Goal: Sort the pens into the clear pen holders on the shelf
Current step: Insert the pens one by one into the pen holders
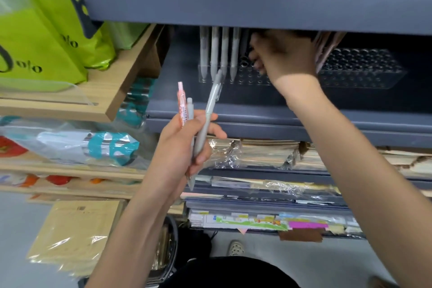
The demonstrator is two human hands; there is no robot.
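Note:
My left hand (182, 145) grips three pens in front of the grey shelf: a pink patterned pen (181, 100), a short grey pen (189, 107) and a long grey pen (210, 110) slanting up to the right. On the shelf a clear pen holder (247, 77) has several grey pens (219, 51) standing in its left holes. My right hand (282, 58) reaches in above that holder, in shadow, fingers curled downward; whether it holds a pen is unclear. A second clear holder (360, 70) lies to the right, with pink pens (327, 51) at its left end.
The grey shelf above (257, 7) overhangs the holders closely. Below the shelf lip (280, 124) lie stacks of wrapped paper goods (268, 154). A wooden shelf (105, 100) with green bags (42, 37) stands at the left. A wrapped brown pad (74, 229) lies lower left.

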